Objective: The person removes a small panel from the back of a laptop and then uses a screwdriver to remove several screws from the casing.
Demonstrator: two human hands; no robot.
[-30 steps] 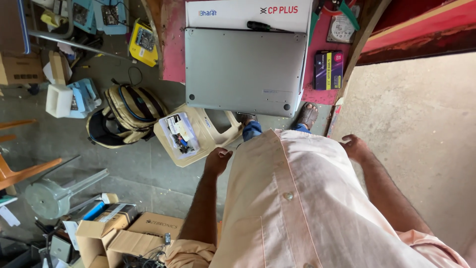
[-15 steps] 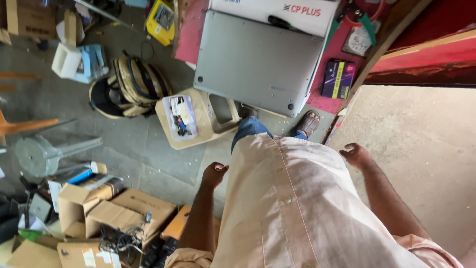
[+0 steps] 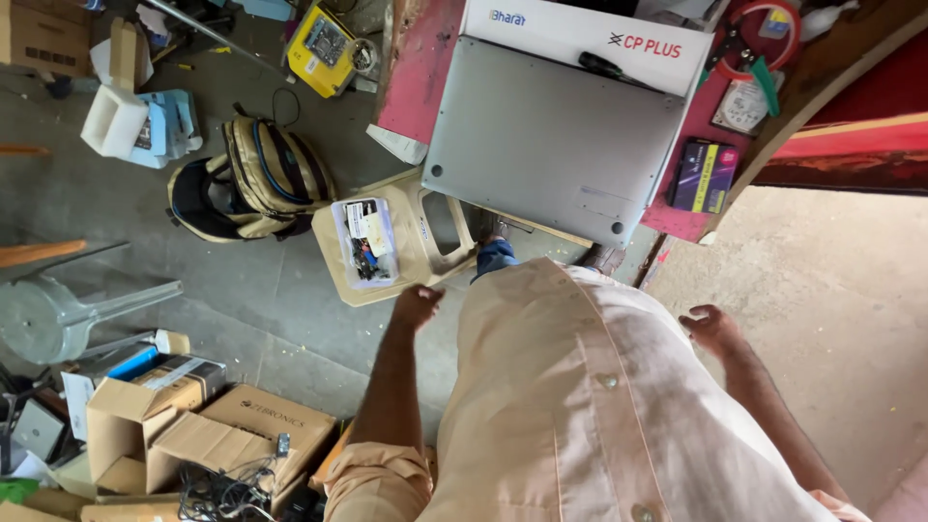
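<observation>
Grey concrete floor [image 3: 271, 319] is littered with boxes [image 3: 193, 425]. Near the pink desk [image 3: 420, 72], a stool [image 3: 406, 242] is seen; the left hand [image 3: 418, 305] hangs loosely curled just beside it, the right hand [image 3: 710, 329] likewise, both empty.

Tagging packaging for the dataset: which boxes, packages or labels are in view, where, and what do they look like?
White carton: far end of the red table, long, flat.
Purple box: table's right edge, small, dark.
Clear plastic case: on the beige stool, rectangular, white label.
Brown cardboard boxes: floor, lower left, open flaps.
</observation>
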